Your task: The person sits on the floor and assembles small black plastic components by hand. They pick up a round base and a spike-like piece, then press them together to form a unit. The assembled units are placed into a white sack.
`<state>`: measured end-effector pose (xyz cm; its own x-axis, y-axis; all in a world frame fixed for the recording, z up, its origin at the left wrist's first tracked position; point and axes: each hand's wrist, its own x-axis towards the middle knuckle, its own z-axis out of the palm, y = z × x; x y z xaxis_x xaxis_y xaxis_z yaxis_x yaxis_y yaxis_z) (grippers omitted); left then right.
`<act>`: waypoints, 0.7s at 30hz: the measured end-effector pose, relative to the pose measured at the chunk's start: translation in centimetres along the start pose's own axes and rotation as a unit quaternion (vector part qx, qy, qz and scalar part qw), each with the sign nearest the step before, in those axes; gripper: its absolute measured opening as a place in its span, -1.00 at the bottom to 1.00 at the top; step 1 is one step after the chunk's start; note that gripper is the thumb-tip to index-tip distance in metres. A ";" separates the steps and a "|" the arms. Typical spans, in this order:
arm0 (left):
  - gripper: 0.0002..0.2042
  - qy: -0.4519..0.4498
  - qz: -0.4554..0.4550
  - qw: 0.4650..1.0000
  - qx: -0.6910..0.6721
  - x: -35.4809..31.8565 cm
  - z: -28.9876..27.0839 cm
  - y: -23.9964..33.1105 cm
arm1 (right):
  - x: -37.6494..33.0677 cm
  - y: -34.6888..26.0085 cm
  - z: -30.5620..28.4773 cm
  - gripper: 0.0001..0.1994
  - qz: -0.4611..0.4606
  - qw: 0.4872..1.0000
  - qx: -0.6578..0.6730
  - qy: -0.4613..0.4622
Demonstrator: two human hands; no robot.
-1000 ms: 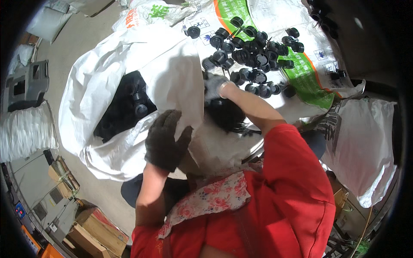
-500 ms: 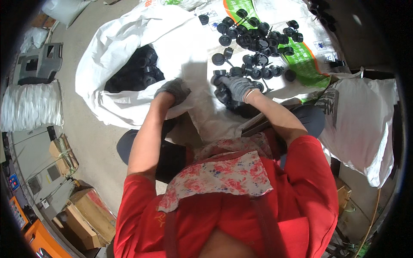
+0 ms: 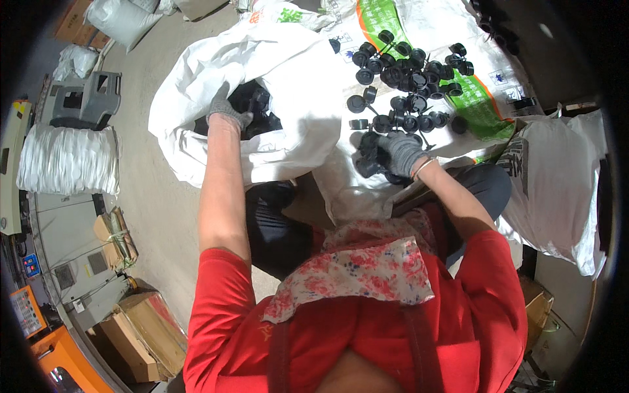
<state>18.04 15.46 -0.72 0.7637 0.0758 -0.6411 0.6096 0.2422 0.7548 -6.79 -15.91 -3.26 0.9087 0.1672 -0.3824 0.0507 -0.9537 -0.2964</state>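
Note:
My left hand (image 3: 229,112), in a grey knitted glove, is over the mouth of a white woven sack (image 3: 298,105). Its thumb stands apart from its fingers, and I see nothing held in it. Black plastic caps (image 3: 261,101) lie inside that sack. On the right, my right hand (image 3: 402,154), gloved the same way, has its fingers curled on black plastic caps (image 3: 369,157) at the near edge of a pile. Some fingertips are hidden among them. Further off, several more caps with straps (image 3: 413,78) are spread over a white sheet (image 3: 331,134) with green and orange print.
Another white sack (image 3: 557,190) hangs at the right. To the left are a grey plastic step stool (image 3: 85,98), a stack of white folded sacks (image 3: 69,160) and an open cardboard box (image 3: 141,337). Full white bags (image 3: 121,19) lie at the far left.
My left hand has moved from the sack's near right rim to its mouth, and its fingers have spread. My right hand stays at the caps, with its fingers shifted. The whole view has swung slightly.

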 end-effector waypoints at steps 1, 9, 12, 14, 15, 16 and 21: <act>-0.37 -0.018 0.075 0.993 0.088 1.6 -0.7 -0.3 | 0.1 -0.4 -0.1 -0.59 -0.030 0.999 0.018 0.040; -0.44 0.019 0.239 0.945 0.222 10.8 -5.3 2.6 | 9.3 -12.1 -2.2 -0.38 -0.250 0.934 -0.253 0.026; -0.49 -0.205 0.278 0.933 -0.098 8.9 -0.6 8.1 | 8.5 -11.9 0.9 -0.46 -0.197 0.954 -0.209 -0.083; -0.52 -0.232 0.136 0.916 -0.297 6.8 1.1 11.4 | 7.8 -11.9 2.5 -0.49 -0.205 0.959 -0.185 -0.063; -0.52 -0.184 0.177 0.935 -0.246 6.3 1.5 11.5 | 7.4 -12.3 2.9 -0.50 -0.208 0.960 -0.180 -0.056; -0.51 -0.197 0.174 0.938 -0.225 6.2 2.0 10.7 | 7.6 -12.2 3.3 -0.51 -0.202 0.963 -0.175 -0.044; -0.48 -0.041 0.132 0.989 0.057 1.5 6.7 1.8 | 4.6 -9.6 4.9 -0.52 -0.261 0.944 0.053 0.192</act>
<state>21.73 9.55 0.62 0.9113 0.0417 -0.4097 0.4031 0.1134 0.9081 -5.18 -4.79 -6.50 0.8551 0.4859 0.1806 0.5112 -0.7324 -0.4497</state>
